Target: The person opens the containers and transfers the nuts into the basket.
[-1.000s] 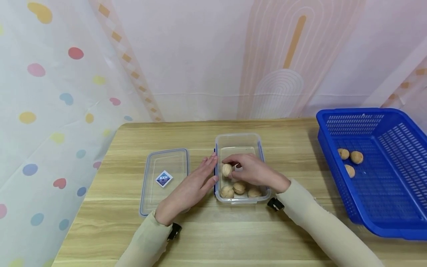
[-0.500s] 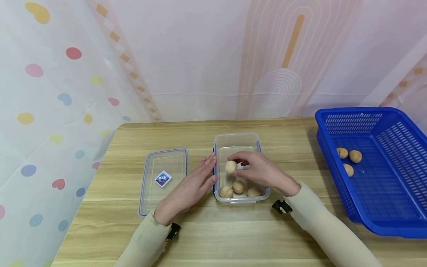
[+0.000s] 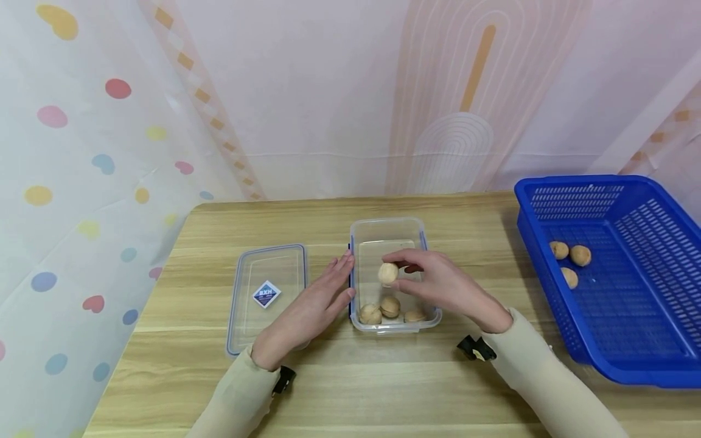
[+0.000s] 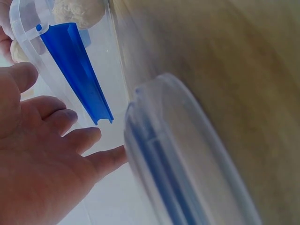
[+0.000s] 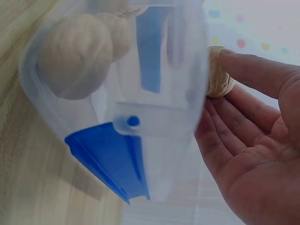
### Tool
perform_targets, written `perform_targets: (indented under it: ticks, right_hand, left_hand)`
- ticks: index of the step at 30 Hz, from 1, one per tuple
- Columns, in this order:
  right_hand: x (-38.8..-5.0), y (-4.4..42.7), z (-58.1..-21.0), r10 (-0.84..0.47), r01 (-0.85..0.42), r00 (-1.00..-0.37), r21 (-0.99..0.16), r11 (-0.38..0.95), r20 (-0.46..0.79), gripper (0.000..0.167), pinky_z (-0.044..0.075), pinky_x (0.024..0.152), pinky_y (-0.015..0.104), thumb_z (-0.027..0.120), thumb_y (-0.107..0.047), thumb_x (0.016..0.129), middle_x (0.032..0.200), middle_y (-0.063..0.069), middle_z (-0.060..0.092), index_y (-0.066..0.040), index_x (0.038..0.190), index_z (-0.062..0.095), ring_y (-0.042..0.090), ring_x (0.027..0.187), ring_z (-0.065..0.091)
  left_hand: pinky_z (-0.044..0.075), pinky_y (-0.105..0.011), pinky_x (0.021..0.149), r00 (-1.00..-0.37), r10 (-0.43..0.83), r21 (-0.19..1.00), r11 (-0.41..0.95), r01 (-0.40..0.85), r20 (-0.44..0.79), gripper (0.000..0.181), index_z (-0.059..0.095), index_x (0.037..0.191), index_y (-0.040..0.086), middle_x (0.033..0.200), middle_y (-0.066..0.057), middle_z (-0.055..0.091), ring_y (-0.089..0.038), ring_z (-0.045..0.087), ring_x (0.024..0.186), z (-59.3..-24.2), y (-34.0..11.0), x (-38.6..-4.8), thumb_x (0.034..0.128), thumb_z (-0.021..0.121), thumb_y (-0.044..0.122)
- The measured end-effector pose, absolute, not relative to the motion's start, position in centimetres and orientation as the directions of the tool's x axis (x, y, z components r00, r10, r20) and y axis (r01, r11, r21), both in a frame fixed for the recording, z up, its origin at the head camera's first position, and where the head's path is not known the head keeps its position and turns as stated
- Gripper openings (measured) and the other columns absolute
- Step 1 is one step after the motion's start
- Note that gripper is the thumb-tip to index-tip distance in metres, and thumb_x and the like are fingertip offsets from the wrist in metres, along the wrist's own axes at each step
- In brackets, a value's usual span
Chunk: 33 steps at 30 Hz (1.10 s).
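Observation:
My right hand [image 3: 443, 281] pinches a walnut [image 3: 387, 273] between thumb and fingers, over the inside of a clear plastic food box [image 3: 386, 225]. In the right wrist view that walnut [image 5: 219, 75] shows past the box's rim. Along the near end inside the box lie a walnut [image 3: 370, 314], a second walnut [image 3: 390, 306] and a third walnut [image 3: 414, 316]. My left hand [image 3: 314, 307] has its fingers straight, their tips at the box's left side. From the left wrist, the hand [image 4: 47, 154] is seen beside the box's blue side latch [image 4: 75, 70].
A clear lid [image 3: 266, 252] with a blue seal and a BXH label lies on the wooden table [image 3: 350, 389], left of the box. To the right stands a blue perforated basket [image 3: 558, 328] holding three walnuts [image 3: 580, 255]. A patterned cloth [image 3: 328, 91] hangs behind the table.
The right hand, with the walnut in its fingers, has moved a little to the right, away from the box's left side. The left hand has stayed at that side.

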State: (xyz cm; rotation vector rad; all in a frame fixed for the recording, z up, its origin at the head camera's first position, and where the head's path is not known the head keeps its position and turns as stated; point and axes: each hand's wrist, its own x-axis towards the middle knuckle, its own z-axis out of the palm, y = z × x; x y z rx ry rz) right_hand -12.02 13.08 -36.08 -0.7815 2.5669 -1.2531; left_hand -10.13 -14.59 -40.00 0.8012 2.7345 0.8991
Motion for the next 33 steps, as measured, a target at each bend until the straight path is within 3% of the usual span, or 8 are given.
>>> perform_targets:
  ticks: [19, 33]
  right_hand:
    - [-10.3, 15.9, -34.2, -0.453, -0.382, -0.882, -0.765, 0.519, 0.133, 0.04, 0.052, 0.104, 0.053, 0.074, -0.016, 0.098, 0.137, 0.011, 0.067, -0.009, 0.137, 0.067, 0.031, 0.117, 0.066]
    - [-8.8, 18.1, -32.6, -0.395, -0.36, -0.908, -0.743, 0.564, 0.141, 0.041, 0.051, 0.103, 0.053, 0.074, -0.019, 0.099, 0.137, 0.004, 0.067, -0.013, 0.139, 0.067, 0.026, 0.117, 0.065]
  left_hand:
    - [0.019, -0.054, 0.125, -0.836, 0.547, 0.586, 0.666, 0.461, 0.036, 0.062, 0.024, 0.162, 0.002, 0.171, -0.01, 0.017, -0.037, 0.018, 0.156, -40.0, -14.6, -10.1, 0.1124, 0.046, 0.031]
    - [0.019, -0.053, 0.125, -0.836, 0.547, 0.586, 0.665, 0.463, 0.04, 0.061, 0.024, 0.162, 0.002, 0.171, -0.01, 0.017, -0.037, 0.018, 0.156, -40.0, -14.6, -10.2, 0.1124, 0.046, 0.03]
